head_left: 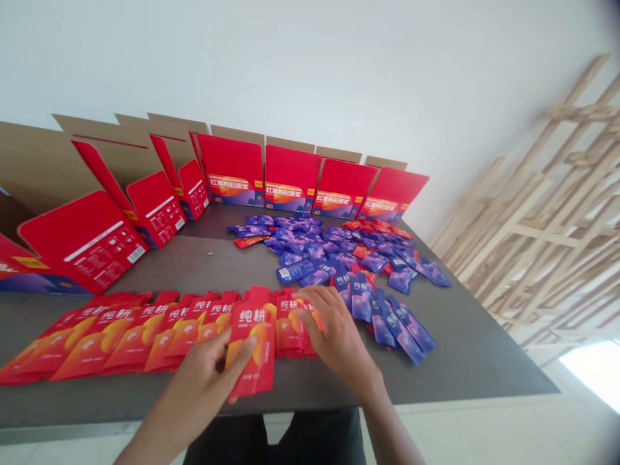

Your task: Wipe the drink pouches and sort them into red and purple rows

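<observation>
One red pouch (262, 352) is held in the left-hand grip (209, 368), above the counter (465, 368), before the red row (145, 330). The right-hand grip (336, 324) is at the row's right end; whether closed cannot be determined. Keep the pouch flat, edges square. Purple pouches (360, 298) lie beyond.

The only view is worn on the head, looking forward and down from above the near edge of the table (475, 361), with the legs (324, 439) below. It faces the wall (290, 64) behind the far boxes (290, 174). The left hand (217, 365) and right hand (334, 329) are close; wide framing takes in wooden racks (545, 230) at right.
</observation>
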`<control>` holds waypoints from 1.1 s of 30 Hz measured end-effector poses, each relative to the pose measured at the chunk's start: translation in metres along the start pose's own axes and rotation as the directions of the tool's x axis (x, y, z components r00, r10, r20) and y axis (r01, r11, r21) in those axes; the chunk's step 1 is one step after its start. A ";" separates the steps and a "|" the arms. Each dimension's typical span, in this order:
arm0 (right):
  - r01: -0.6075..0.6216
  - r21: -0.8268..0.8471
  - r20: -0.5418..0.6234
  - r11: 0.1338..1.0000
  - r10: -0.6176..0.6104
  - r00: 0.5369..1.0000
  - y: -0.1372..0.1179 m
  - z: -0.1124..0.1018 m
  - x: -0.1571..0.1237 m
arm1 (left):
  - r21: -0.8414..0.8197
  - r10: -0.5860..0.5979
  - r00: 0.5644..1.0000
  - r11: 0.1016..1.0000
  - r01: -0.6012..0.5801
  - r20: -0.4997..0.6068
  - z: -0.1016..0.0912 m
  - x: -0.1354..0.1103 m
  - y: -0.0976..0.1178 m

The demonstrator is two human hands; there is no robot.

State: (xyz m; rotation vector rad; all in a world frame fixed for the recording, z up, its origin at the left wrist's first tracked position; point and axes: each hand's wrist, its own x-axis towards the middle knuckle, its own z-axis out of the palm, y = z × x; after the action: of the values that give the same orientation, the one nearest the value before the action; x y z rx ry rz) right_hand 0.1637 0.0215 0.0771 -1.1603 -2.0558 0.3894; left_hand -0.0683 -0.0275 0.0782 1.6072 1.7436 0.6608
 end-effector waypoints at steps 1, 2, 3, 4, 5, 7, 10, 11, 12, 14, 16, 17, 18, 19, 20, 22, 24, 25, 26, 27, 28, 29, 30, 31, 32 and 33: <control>-0.043 -0.059 0.039 0.997 0.046 0.998 0.005 0.003 -0.004 | 0.011 -0.030 0.999 0.999 0.030 0.013 -0.004 0.008 -0.002; -0.064 -0.108 0.084 0.992 0.073 0.994 0.010 0.007 -0.008 | 0.028 -0.045 0.999 0.999 0.044 0.031 -0.007 0.016 -0.003; -0.068 -0.142 0.121 0.988 0.085 0.989 0.013 0.010 -0.011 | 0.053 -0.050 0.998 0.997 0.047 0.043 -0.010 0.023 -0.003; -0.064 -0.160 0.143 0.985 0.088 0.986 0.016 0.013 -0.014 | 0.083 -0.049 0.998 0.995 0.046 0.045 -0.012 0.028 -0.003; -0.057 -0.169 0.157 0.984 0.084 0.984 0.018 0.016 -0.016 | 0.113 -0.048 0.998 0.993 0.042 0.051 -0.012 0.033 -0.001; -0.048 -0.175 0.158 0.983 0.076 0.985 0.018 0.019 -0.018 | 0.161 -0.046 0.996 0.986 0.033 0.080 -0.011 0.040 0.002; -0.055 -0.177 0.147 0.983 0.081 0.986 0.017 0.020 -0.019 | 0.214 -0.071 0.991 0.976 0.046 0.114 -0.007 0.047 0.007; -0.054 -0.175 0.148 0.983 0.080 0.986 0.017 0.020 -0.018 | 0.222 -0.080 0.989 0.974 0.051 0.123 -0.006 0.049 0.007; -0.053 -0.173 0.149 0.983 0.079 0.986 0.017 0.020 -0.018 | 0.226 -0.087 0.988 0.972 0.056 0.130 -0.004 0.051 0.008; -0.053 -0.176 0.151 0.983 0.081 0.985 0.017 0.020 -0.018 | 0.237 -0.083 0.987 0.970 0.050 0.134 -0.003 0.053 0.008; -0.054 -0.186 0.150 0.981 0.083 0.985 0.017 0.021 -0.018 | 0.277 -0.061 0.992 0.960 0.029 0.108 -0.001 0.054 0.008; -0.053 -0.191 0.149 0.980 0.082 0.985 0.016 0.022 -0.018 | 0.308 -0.050 0.994 0.951 0.019 0.092 0.000 0.054 0.009; -0.049 -0.196 0.148 0.979 0.079 0.986 0.016 0.022 -0.019 | 0.342 -0.045 0.996 0.940 0.015 0.079 0.000 0.053 0.010; -0.046 -0.201 0.147 0.979 0.076 0.986 0.015 0.023 -0.019 | 0.376 -0.047 0.997 0.926 0.019 0.066 0.001 0.053 0.011; -0.044 -0.206 0.145 0.978 0.075 0.987 0.015 0.023 -0.019 | 0.406 -0.053 0.997 0.913 0.026 0.055 0.002 0.052 0.013; -0.047 -0.221 0.136 0.974 0.079 0.988 0.013 0.024 -0.019 | 0.458 -0.079 0.996 0.887 0.056 0.032 0.004 0.051 0.015; -0.054 -0.239 0.124 0.969 0.086 0.989 0.012 0.024 -0.020 | 0.486 -0.110 0.994 0.870 0.090 0.011 0.005 0.051 0.016; -0.057 -0.247 0.119 0.967 0.088 0.989 0.011 0.025 -0.020 | 0.486 -0.120 0.993 0.868 0.101 0.008 0.005 0.051 0.015; -0.058 -0.251 0.115 0.966 0.089 0.989 0.011 0.025 -0.020 | 0.481 -0.126 0.992 0.870 0.108 0.005 0.006 0.052 0.013; -0.057 -0.252 0.112 0.966 0.088 0.990 0.011 0.025 -0.021 | 0.475 -0.124 0.992 0.873 0.110 -0.002 0.007 0.052 0.010; -0.057 -0.251 0.111 0.966 0.087 0.990 0.011 0.026 -0.021 | 0.468 -0.112 0.994 0.877 0.105 -0.011 0.008 0.053 0.008; -0.055 -0.250 0.110 0.967 0.085 0.990 0.011 0.026 -0.021 | 0.465 -0.098 0.995 0.880 0.095 -0.019 0.009 0.054 0.005; -0.054 -0.249 0.111 0.967 0.084 0.990 0.012 0.026 -0.021 | 0.469 -0.084 0.996 0.879 0.087 -0.027 0.011 0.055 0.004; -0.051 -0.249 0.112 0.967 0.081 0.990 0.012 0.026 -0.021 | 0.483 -0.076 0.996 0.872 0.084 -0.036 0.012 0.055 0.003; -0.050 -0.250 0.113 0.967 0.080 0.990 0.012 0.026 -0.021 | 0.503 -0.073 0.996 0.860 0.085 -0.043 0.013 0.055 0.004; -0.050 -0.251 0.115 0.967 0.081 0.990 0.012 0.026 -0.021 | 0.526 -0.078 0.996 0.846 0.090 -0.045 0.014 0.054 0.005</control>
State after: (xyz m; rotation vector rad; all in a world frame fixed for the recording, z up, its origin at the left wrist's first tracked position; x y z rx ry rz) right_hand 0.1588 0.0131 0.0426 -1.3858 -2.2270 0.2457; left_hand -0.0555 0.0259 0.0658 1.8648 2.1235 0.1487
